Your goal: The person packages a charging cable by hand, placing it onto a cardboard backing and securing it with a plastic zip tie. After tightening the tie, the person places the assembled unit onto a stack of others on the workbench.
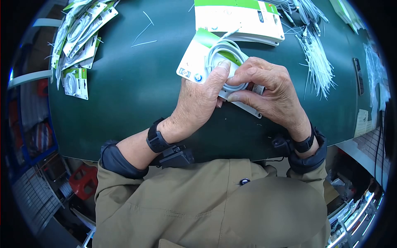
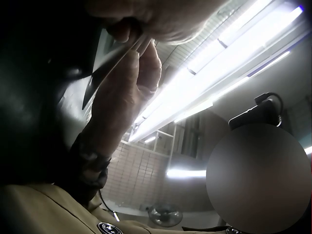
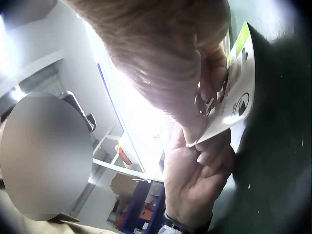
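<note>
A white and green card is held over the table with a coiled white cable lying on its face. My left hand grips the card's lower left part, thumb pressed on the coil and fingers behind the card. My right hand pinches at the coil's right side with thumb and index finger. In the right wrist view the card shows edge-on between the right hand and the left hand. What the right fingertips pinch is partly hidden.
A stack of cards stands behind the hands. Packed cable cards pile up at the left. White ties and bundled cables lie at the back right. Loose ties are on the green table. A dark object lies near the right edge.
</note>
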The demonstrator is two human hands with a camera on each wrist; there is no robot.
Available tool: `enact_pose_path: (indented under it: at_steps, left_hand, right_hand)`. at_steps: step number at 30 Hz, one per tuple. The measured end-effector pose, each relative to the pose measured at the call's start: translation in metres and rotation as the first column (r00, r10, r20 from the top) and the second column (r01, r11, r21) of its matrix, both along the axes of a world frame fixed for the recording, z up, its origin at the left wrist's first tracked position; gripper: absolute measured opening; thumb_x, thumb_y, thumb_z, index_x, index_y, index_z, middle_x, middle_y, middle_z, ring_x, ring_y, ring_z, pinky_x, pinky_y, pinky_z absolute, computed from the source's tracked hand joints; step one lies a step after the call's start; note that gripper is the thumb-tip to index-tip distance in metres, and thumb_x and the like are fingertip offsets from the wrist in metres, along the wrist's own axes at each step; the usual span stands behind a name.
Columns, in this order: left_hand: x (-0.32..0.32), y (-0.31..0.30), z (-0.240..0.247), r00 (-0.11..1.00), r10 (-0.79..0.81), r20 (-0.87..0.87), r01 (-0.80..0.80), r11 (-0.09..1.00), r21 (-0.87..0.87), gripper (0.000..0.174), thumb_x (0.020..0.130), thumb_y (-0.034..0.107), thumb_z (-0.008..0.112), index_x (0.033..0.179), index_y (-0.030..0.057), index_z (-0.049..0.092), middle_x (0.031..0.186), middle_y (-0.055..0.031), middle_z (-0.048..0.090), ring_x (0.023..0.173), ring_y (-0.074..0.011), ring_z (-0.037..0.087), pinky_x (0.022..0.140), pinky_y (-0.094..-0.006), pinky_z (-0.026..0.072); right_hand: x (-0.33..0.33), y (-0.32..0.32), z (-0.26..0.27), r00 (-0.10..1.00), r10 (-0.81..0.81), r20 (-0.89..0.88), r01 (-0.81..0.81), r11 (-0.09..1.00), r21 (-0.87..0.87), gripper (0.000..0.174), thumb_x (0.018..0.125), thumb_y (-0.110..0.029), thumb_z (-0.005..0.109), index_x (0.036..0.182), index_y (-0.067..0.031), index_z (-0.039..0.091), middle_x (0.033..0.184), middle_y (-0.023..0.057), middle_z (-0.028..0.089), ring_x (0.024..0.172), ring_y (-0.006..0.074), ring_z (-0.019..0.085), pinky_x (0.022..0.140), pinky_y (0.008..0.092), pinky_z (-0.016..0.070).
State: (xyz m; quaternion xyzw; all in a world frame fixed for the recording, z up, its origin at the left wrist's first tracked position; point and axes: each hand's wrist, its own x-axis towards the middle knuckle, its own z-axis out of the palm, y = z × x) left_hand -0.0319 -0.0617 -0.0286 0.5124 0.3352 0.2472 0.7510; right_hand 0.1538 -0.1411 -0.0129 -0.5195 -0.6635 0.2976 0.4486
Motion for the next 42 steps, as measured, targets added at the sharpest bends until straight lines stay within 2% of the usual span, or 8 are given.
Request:
enact_pose_path:
  at_steps: [4, 17, 26, 28, 29, 35, 38, 42]
  left_hand:
    - [-0.001, 0.008, 0.005, 0.997, -0.071, 0.003, 0.071, 0.994, -0.077, 0.035, 0.106, 0.032, 0.06, 0.122, 0.0016, 0.059, 0.087, -0.0044, 0.067, 0.056, -0.0042, 0.058, 0.043, -0.0169, 0.0425]
    - [-0.002, 0.008, 0.007, 0.99, -0.097, -0.097, 0.089, 0.993, -0.082, 0.04, 0.105, 0.042, 0.06, 0.114, 0.0026, 0.062, 0.077, -0.0027, 0.064, 0.048, -0.0049, 0.054, 0.037, -0.0173, 0.0342]
    - [-0.004, 0.008, 0.007, 0.988, -0.114, -0.105, 0.108, 0.992, -0.065, 0.04, 0.106, 0.039, 0.059, 0.119, 0.0013, 0.06, 0.081, -0.0026, 0.065, 0.05, -0.0037, 0.056, 0.039, -0.0159, 0.0405]
    - [-0.003, 0.008, 0.01, 0.99, -0.101, -0.096, 0.096, 0.994, -0.059, 0.037, 0.106, 0.036, 0.058, 0.111, 0.0001, 0.061, 0.077, -0.0027, 0.064, 0.052, -0.0042, 0.057, 0.043, -0.0176, 0.045]
    - [-0.002, 0.008, 0.012, 0.991, -0.096, -0.09, 0.091, 0.994, -0.055, 0.036, 0.106, 0.035, 0.057, 0.107, -0.0006, 0.062, 0.076, -0.0027, 0.064, 0.053, -0.0044, 0.058, 0.045, -0.0185, 0.0473]
    - [-0.003, 0.006, 0.009, 0.993, -0.086, -0.086, 0.083, 0.996, -0.042, 0.034, 0.105, 0.032, 0.059, 0.111, -0.0012, 0.062, 0.078, -0.0031, 0.064, 0.053, -0.0046, 0.058, 0.044, -0.0187, 0.0473]
    - [-0.002, 0.005, 0.005, 0.993, -0.077, -0.086, 0.073, 0.996, -0.055, 0.031, 0.105, 0.027, 0.061, 0.123, 0.0013, 0.06, 0.091, -0.0042, 0.068, 0.052, -0.0039, 0.058, 0.04, -0.0165, 0.0443]
    - [-0.002, 0.002, 0.006, 0.994, -0.051, -0.093, 0.047, 0.997, -0.053, 0.029, 0.104, 0.025, 0.062, 0.119, 0.0007, 0.061, 0.087, -0.0041, 0.066, 0.052, -0.0042, 0.058, 0.04, -0.0174, 0.0449]
  right_hand:
    - [0.003, -0.002, 0.002, 0.997, 0.009, -0.079, -0.016, 0.996, -0.089, 0.028, 0.08, -0.006, 0.086, 0.107, -0.0052, 0.078, 0.097, 0.0066, 0.073, 0.082, 0.0163, 0.07, 0.069, 0.0291, 0.0575]
    - [0.0, -0.002, 0.001, 1.0, -0.009, 0.009, 0.01, 0.991, -0.135, 0.02, 0.089, -0.007, 0.079, 0.108, -0.0024, 0.074, 0.094, 0.0071, 0.069, 0.077, 0.0153, 0.068, 0.068, 0.0278, 0.0566]
    - [-0.002, -0.002, -0.002, 1.0, -0.009, -0.026, 0.005, 0.991, -0.137, 0.018, 0.088, -0.006, 0.08, 0.105, -0.0039, 0.075, 0.092, 0.0051, 0.068, 0.074, 0.0124, 0.065, 0.064, 0.0258, 0.0537]
    - [-0.002, -0.003, 0.0, 0.999, 0.002, -0.032, -0.006, 0.989, -0.149, 0.017, 0.088, -0.006, 0.08, 0.104, -0.0039, 0.075, 0.092, 0.0048, 0.067, 0.073, 0.0117, 0.063, 0.063, 0.026, 0.0529]
    - [-0.001, -0.003, 0.001, 1.0, 0.012, -0.026, -0.016, 0.985, -0.171, 0.016, 0.088, -0.006, 0.079, 0.104, -0.0038, 0.074, 0.092, 0.0048, 0.066, 0.073, 0.0122, 0.063, 0.063, 0.0266, 0.0527]
    - [-0.004, -0.004, 0.006, 1.0, 0.021, -0.02, -0.025, 0.977, -0.214, 0.015, 0.09, -0.004, 0.076, 0.102, -0.0037, 0.068, 0.091, 0.0055, 0.064, 0.078, 0.016, 0.062, 0.064, 0.0299, 0.0523]
    - [-0.004, -0.005, 0.007, 1.0, 0.03, -0.005, -0.03, 0.977, -0.212, 0.015, 0.09, -0.005, 0.076, 0.102, -0.004, 0.067, 0.091, 0.007, 0.063, 0.08, 0.0189, 0.062, 0.065, 0.0319, 0.0524]
    - [-0.003, -0.005, 0.011, 0.998, 0.056, 0.026, -0.049, 0.979, -0.198, 0.016, 0.087, -0.004, 0.076, 0.1, -0.0045, 0.066, 0.093, 0.0098, 0.063, 0.085, 0.0254, 0.064, 0.072, 0.0362, 0.0531]
